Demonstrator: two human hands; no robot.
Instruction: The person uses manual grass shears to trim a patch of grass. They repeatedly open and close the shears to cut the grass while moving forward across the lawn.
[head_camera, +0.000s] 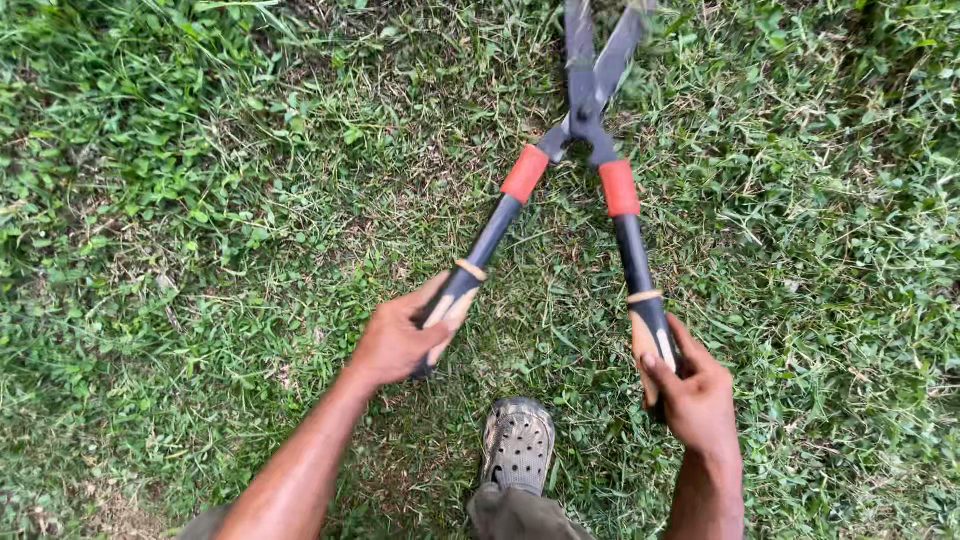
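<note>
I hold a pair of long hedge shears (585, 120) over the lawn, blades pointing away from me toward the top of the view. My left hand (400, 340) grips the end of the left black handle. The right black handle ends in my right hand (695, 390). Each handle has a red collar near the pivot, and the two dark blades cross and stand slightly apart at the tips. The handles spread out in a V toward me.
Short cut grass (250, 250) with dry clippings covers the ground; taller, denser green grass (110, 90) grows at the upper left. My foot in a grey perforated clog (517, 445) stands between my arms at the bottom.
</note>
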